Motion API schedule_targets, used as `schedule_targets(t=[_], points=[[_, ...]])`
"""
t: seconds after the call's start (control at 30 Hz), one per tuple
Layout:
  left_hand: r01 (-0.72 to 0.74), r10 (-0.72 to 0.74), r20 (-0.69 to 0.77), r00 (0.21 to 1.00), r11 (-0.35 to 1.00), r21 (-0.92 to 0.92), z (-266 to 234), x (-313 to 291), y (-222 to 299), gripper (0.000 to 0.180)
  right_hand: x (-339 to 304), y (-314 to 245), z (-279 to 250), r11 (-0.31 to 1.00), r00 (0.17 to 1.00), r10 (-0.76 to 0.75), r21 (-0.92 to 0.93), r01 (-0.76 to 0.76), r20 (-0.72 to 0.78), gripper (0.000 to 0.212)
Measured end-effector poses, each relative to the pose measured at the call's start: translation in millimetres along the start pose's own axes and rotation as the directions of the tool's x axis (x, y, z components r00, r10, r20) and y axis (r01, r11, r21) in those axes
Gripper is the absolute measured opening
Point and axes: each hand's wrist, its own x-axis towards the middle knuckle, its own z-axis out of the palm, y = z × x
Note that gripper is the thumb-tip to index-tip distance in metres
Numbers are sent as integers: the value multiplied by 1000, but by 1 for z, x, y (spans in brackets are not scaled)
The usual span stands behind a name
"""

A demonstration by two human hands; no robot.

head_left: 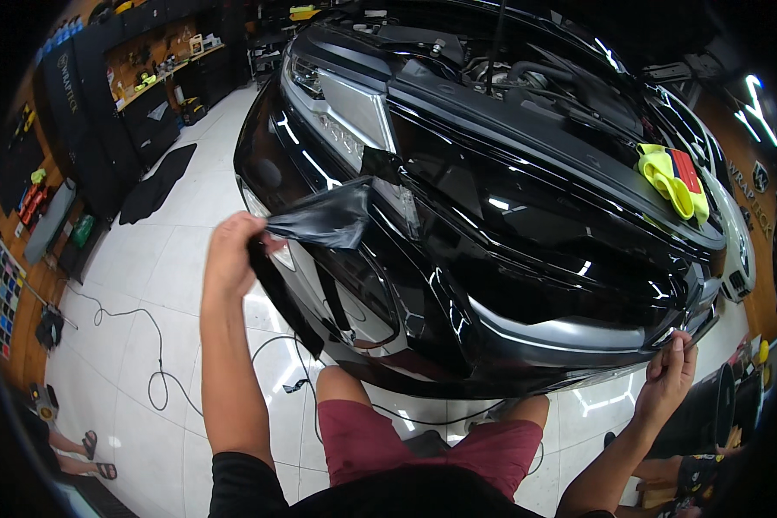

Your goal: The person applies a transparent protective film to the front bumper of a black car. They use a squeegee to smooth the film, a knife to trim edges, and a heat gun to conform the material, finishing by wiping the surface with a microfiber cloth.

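My left hand [235, 246] is closed on a strip of glossy black vinyl film [328, 216], pulled up at the left front of a black car [527, 268]. One part of the film stretches toward the headlight [345, 129]; another hangs down below my fingers. At the right end of the bumper's silvery trim [570, 335], my right hand [669, 371] is closed in a pinch. What sits between its fingertips is too small to make out. Bare silver shows along the trim beside black film.
The hood is up over the engine bay [535, 73]. A yellow cloth [665, 186] and a red-and-blue card-like piece [685, 170] lie on the front edge. A cable [160, 345] crosses the tiled floor. Other people's legs show at lower left and right, near a black bin [704, 410].
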Motion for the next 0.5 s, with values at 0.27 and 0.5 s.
schedule_targets(t=[0.27, 0.5], points=[[-304, 325, -512, 796, 944, 126, -205, -29, 22, 18, -5, 10, -24, 997, 994, 71, 36, -68, -77, 17], [50, 485, -408, 773, 595, 802, -378, -137, -51, 34, -13, 2, 30, 989, 983, 143, 32, -147, 111, 18]])
